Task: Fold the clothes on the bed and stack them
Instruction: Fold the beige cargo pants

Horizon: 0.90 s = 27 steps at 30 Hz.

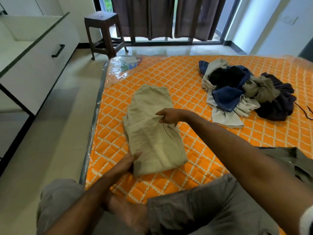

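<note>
Orange quilted bed (186, 78) fills the room's middle, its left edge running beside bare floor (55, 133). Beige trousers (152, 133) lie partly folded near that edge, at about 11 o'clock from the person's lap. Left hand (126, 164) rests with straight fingers against the trousers' near corner; right hand (167, 116) pinches a fold at mid-length. Unfolded clothes pile (245, 92) sits at 2 o'clock, well apart, with open mattress between. A stool (105, 31) stands at 12 o'clock.
</note>
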### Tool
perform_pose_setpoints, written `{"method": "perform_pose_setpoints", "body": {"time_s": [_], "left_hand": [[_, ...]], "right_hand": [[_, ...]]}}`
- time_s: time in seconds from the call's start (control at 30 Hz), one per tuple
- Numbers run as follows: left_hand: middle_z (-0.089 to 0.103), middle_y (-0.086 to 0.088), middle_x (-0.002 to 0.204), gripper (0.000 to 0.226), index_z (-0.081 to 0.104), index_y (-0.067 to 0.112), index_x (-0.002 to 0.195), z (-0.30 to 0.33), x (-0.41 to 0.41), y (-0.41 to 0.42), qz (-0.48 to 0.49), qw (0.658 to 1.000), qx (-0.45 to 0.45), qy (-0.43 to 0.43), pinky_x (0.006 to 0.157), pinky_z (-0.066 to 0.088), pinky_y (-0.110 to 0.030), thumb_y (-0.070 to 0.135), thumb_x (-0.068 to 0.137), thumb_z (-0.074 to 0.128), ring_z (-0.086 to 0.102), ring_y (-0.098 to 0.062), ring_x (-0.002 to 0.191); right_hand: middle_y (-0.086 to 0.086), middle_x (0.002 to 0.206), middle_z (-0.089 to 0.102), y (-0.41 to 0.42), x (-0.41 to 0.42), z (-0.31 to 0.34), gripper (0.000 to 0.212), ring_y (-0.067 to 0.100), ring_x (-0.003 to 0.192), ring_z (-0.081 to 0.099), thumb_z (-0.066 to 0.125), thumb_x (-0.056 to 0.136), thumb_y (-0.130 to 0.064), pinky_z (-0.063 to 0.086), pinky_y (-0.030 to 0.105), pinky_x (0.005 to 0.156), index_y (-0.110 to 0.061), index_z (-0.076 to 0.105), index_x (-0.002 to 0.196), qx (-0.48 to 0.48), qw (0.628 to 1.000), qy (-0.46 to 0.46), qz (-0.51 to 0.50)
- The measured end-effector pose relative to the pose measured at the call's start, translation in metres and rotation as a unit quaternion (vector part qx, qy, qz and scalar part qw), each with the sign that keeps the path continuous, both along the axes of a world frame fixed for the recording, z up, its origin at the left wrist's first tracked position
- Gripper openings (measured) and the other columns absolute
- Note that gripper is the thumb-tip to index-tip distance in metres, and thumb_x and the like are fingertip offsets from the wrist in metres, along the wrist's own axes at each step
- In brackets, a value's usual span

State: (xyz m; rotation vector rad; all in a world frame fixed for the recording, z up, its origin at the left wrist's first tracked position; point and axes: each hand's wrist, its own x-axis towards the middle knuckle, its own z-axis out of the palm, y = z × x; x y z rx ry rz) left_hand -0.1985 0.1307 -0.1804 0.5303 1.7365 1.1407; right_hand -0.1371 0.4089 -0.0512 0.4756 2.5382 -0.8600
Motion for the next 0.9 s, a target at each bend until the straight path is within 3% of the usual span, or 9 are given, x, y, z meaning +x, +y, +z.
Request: {"method": "perform_pose_setpoints", "body": {"time_s": [0.07,0.23,0.37,0.43,0.5,0.57,0.67,0.77,0.9], "left_hand": [[0.072,-0.004,0.116,0.032,0.061,0.014,0.125,0.008,0.001,0.010,-0.001,1.000,0.010,0.020,0.065,0.055,-0.020,0.023,0.095,0.067,0.072,-0.014,0.092],[0.064,-0.004,0.130,0.062,0.052,0.022,0.130,0.005,-0.023,0.029,0.044,0.997,0.020,0.066,0.099,0.052,-0.048,0.039,0.073,0.072,0.064,-0.022,0.115],[0.057,0.000,0.135,0.061,0.038,0.015,0.144,-0.002,-0.028,0.038,0.015,0.983,-0.044,0.177,0.090,0.052,-0.039,0.033,0.094,0.067,0.061,-0.024,0.117],[0.055,0.000,0.132,0.060,0.034,0.014,0.145,-0.002,-0.033,0.037,-0.009,0.934,-0.026,0.357,0.086,0.051,-0.041,0.037,0.096,0.059,0.058,-0.025,0.116],[0.051,-0.010,0.136,0.062,0.038,0.014,0.143,-0.003,-0.047,0.045,-0.031,0.841,0.013,0.539,0.091,0.048,-0.045,0.035,0.090,0.060,0.051,-0.032,0.120],[0.045,-0.012,0.146,0.065,0.041,0.019,0.146,0.000,-0.067,0.061,-0.107,0.785,0.009,0.610,0.100,0.044,-0.047,0.029,0.087,0.066,0.045,-0.033,0.130],[0.026,-0.014,0.162,0.064,0.034,0.020,0.152,-0.002,-0.086,0.090,-0.266,0.752,-0.069,0.599,0.116,0.029,-0.048,0.033,0.094,0.058,0.030,-0.032,0.146],[0.012,-0.012,0.166,0.065,0.025,0.019,0.157,-0.007,-0.089,0.101,-0.314,0.783,-0.112,0.525,0.120,0.022,-0.042,0.032,0.099,0.052,0.021,-0.027,0.151],[0.005,-0.011,0.167,0.064,0.022,0.017,0.158,-0.005,-0.084,0.098,-0.307,0.803,-0.119,0.498,0.122,0.017,-0.036,0.030,0.101,0.049,0.015,-0.026,0.153]], "right_hand": [[-0.002,0.123,0.054,0.010,-0.005,-0.013,0.040,0.018,0.103,0.052,0.051,0.102,-0.010,0.049,0.013,0.058,-0.010,0.053,0.142,0.036,0.999,0.007,-0.016],[0.019,0.132,0.055,0.033,-0.009,-0.054,0.050,0.038,0.118,0.056,0.055,0.092,-0.003,0.048,0.043,0.090,-0.012,0.051,0.140,0.101,0.990,0.046,-0.090],[0.018,0.142,0.044,0.005,0.011,-0.079,0.060,0.040,0.125,0.047,0.062,0.093,-0.029,0.044,0.048,0.100,-0.014,0.042,0.149,0.196,0.966,0.149,-0.079],[0.020,0.149,0.042,-0.025,0.036,-0.096,0.072,0.039,0.134,0.042,0.056,0.093,-0.052,0.036,0.047,0.111,-0.010,0.040,0.151,0.151,0.971,0.185,-0.007],[0.020,0.163,0.021,-0.052,0.064,-0.113,0.091,0.035,0.150,0.021,0.045,0.089,-0.070,0.016,0.050,0.122,-0.014,0.024,0.158,0.150,0.973,0.140,0.108],[0.017,0.168,-0.007,-0.068,0.086,-0.130,0.102,0.032,0.155,-0.008,0.038,0.084,-0.075,-0.008,0.054,0.121,-0.019,0.002,0.162,0.194,0.958,0.090,0.189],[0.018,0.166,-0.016,-0.077,0.095,-0.139,0.102,0.036,0.153,-0.016,0.051,0.085,-0.057,-0.011,0.058,0.120,-0.021,-0.006,0.161,0.246,0.945,0.098,0.194],[0.020,0.166,-0.012,-0.085,0.092,-0.141,0.088,0.040,0.153,-0.011,0.053,0.096,-0.030,0.001,0.064,0.120,-0.023,-0.004,0.161,0.270,0.944,0.087,0.167],[0.016,0.167,-0.012,-0.080,0.088,-0.131,0.088,0.037,0.154,-0.009,0.052,0.097,-0.018,0.003,0.063,0.121,-0.031,-0.007,0.161,0.237,0.955,0.043,0.173]]}}
